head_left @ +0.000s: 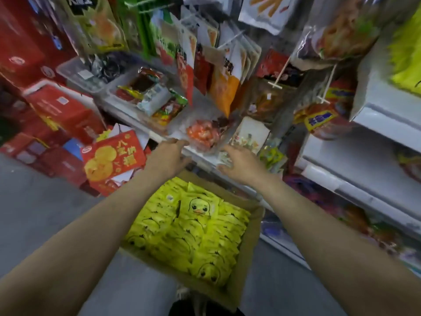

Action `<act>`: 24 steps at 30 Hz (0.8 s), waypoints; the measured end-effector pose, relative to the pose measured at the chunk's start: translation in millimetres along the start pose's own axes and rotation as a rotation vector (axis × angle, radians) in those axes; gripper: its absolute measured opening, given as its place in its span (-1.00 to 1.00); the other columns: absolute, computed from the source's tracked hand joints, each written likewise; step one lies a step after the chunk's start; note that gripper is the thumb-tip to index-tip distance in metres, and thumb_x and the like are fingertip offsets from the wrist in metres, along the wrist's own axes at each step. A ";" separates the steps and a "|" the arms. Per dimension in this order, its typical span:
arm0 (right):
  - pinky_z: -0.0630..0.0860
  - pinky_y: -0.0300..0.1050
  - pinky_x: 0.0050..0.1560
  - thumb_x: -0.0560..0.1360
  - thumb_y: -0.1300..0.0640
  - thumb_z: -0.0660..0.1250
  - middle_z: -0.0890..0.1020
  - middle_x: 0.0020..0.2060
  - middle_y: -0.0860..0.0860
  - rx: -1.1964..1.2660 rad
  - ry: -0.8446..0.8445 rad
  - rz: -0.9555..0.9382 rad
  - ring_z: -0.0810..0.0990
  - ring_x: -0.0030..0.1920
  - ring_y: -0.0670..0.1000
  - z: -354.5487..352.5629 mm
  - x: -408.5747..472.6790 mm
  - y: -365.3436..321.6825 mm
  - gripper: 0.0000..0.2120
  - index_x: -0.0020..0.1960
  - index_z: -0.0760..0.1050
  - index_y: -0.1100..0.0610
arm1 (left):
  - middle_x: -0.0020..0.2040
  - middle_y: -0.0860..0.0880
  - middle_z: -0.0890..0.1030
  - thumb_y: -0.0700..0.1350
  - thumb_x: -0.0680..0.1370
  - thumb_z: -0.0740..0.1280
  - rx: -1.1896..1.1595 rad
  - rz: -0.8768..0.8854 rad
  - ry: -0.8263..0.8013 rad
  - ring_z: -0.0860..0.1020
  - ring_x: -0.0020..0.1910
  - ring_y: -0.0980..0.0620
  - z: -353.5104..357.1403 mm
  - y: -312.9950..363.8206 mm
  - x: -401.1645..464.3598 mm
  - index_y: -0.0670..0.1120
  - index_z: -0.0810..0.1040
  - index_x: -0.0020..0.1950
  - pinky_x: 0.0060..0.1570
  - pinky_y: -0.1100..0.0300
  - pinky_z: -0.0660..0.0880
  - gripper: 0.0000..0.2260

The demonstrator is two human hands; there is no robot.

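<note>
white shelf (136, 123) carries clear snack tubs (68, 70).

Left hand (169, 155), right hand (242, 165) outstretched

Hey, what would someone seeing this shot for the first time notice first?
The cardboard box at the bottom centre, packed with bright yellow duck-face packets, grabs the eye first. Just above it, the left hand and right hand reach for a clear pack of orange-red snacks at the shelf edge. Red gift boxes pile up on the left.
</note>
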State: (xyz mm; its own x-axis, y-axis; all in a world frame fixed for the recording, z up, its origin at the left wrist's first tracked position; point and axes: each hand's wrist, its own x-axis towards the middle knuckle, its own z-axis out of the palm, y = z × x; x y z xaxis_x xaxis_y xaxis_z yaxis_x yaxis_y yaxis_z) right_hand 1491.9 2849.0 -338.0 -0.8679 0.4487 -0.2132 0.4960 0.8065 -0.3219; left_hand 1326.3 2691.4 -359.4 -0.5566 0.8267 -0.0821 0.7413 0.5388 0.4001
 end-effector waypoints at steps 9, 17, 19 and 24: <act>0.42 0.00 0.22 0.55 -0.10 0.35 0.50 0.34 0.12 0.113 -0.405 0.080 0.47 0.33 0.17 162.8 26.1 31.4 -0.50 0.40 0.41 0.11 | 0.25 -0.22 0.56 0.12 0.49 0.42 -0.093 -0.261 -0.290 0.50 0.23 -0.24 133.2 -98.5 -14.0 -0.07 0.50 0.35 0.15 -0.03 0.47 -0.51; 0.35 0.03 0.32 0.53 -0.09 0.37 0.35 0.45 0.11 0.146 -0.425 0.156 0.31 0.44 0.16 251.7 48.4 47.7 -0.36 0.49 0.24 0.11 | 0.58 -0.15 0.10 0.15 0.42 0.46 -0.003 -0.261 -0.451 0.04 0.55 -0.21 208.6 -160.7 0.2 0.11 0.22 0.53 0.44 -0.22 0.16 -0.25; 0.36 0.05 0.29 0.50 -0.11 0.39 0.42 0.39 0.12 0.040 -0.360 0.161 0.34 0.40 0.17 261.9 53.6 49.1 -0.37 0.45 0.28 0.11 | 0.60 -0.08 -0.06 0.11 0.41 0.49 0.053 -0.247 -0.520 -0.11 0.57 -0.16 215.4 -165.8 6.0 0.16 0.09 0.57 0.46 -0.22 0.02 -0.15; 0.37 0.02 0.24 0.47 -0.09 0.43 0.55 0.20 0.11 -0.017 -0.279 0.171 0.45 0.28 0.17 282.3 57.9 47.3 -0.56 0.27 0.52 0.08 | 0.59 -0.04 -0.25 0.10 0.37 0.53 0.203 -0.170 -0.596 -0.18 0.56 -0.15 228.7 -182.2 9.4 0.27 -0.18 0.55 0.45 -0.20 0.03 0.03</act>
State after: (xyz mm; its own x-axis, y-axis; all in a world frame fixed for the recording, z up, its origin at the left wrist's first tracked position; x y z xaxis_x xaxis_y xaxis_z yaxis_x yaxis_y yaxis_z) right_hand 1473.0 2804.4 -626.0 -0.7298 0.4570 -0.5085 0.6312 0.7361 -0.2444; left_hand 1271.7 2638.1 -641.8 -0.4125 0.6436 -0.6447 0.7497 0.6418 0.1611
